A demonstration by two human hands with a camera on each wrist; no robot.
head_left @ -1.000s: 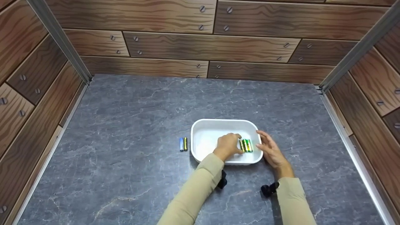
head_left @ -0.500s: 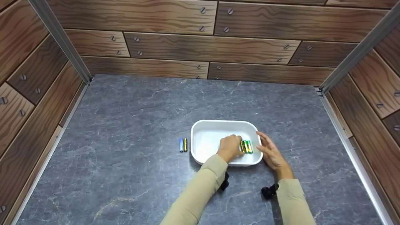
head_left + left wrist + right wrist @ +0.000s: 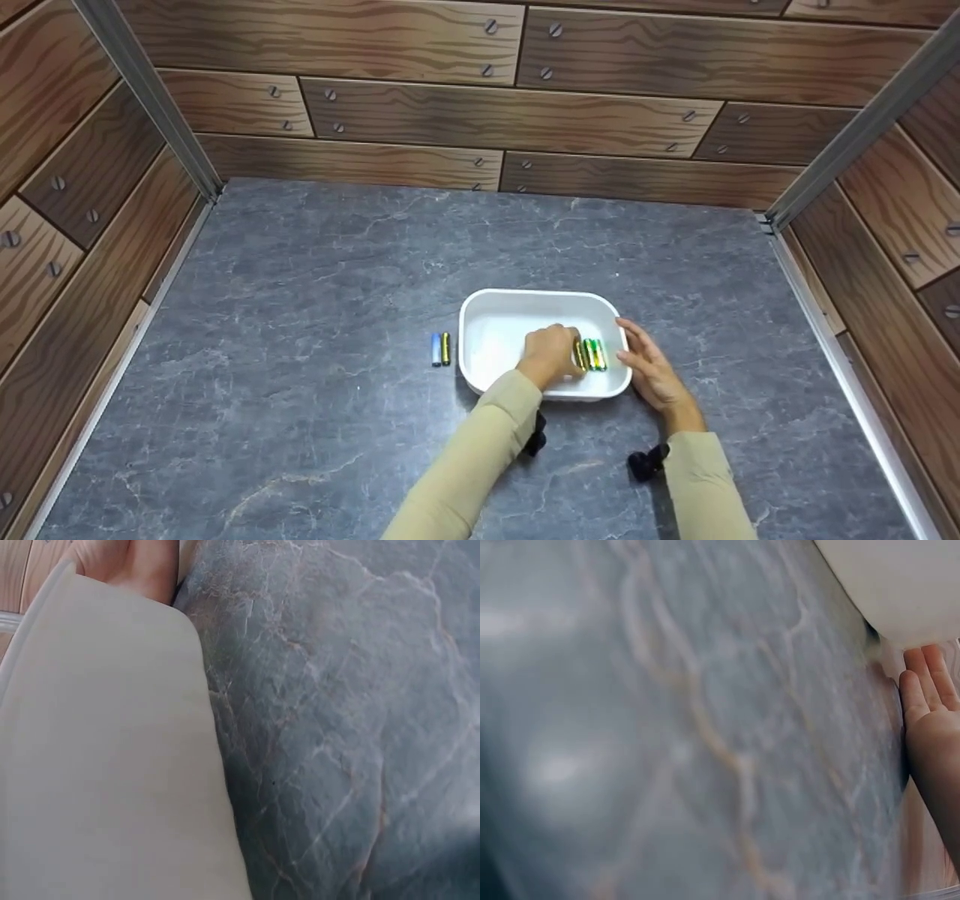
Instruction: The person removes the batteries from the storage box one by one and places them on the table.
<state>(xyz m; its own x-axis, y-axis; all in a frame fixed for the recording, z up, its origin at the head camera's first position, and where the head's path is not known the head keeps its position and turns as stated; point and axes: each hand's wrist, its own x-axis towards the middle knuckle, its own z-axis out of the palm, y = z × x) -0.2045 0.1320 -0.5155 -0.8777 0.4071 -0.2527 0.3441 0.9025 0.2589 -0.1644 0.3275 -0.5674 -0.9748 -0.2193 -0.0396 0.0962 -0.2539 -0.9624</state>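
Observation:
A white rectangular tub (image 3: pixel 480 300) stands on the grey marbled tabletop. My left hand (image 3: pixel 549 352) reaches inside it, pinching a gold battery (image 3: pixel 580 355) between thumb and fingers. That battery leans slightly away from the green-and-gold batteries (image 3: pixel 595 355) lying side by side at the tub's right end. My right hand (image 3: pixel 654 371) touches the tub's right side with its fingers stretched out. In the right wrist view, the straight fingers (image 3: pixel 930 682) meet the tub wall (image 3: pixel 907 585). The left wrist view shows only the tub's outer wall (image 3: pixel 112 727) and part of the left hand (image 3: pixel 139 570).
Left of the tub, a blue battery (image 3: pixel 436 349) and a gold-and-black battery (image 3: pixel 445 349) lie parallel on the tabletop (image 3: pixel 300 300). Wood-patterned panels (image 3: pixel 405 112) enclose the back and both sides. Black wrist cameras (image 3: pixel 646 463) hang below the sleeves.
The left fingers have closed in on the gold battery at the row's left end, and it has shifted slightly apart from its neighbours. The right hand stays at the tub's side.

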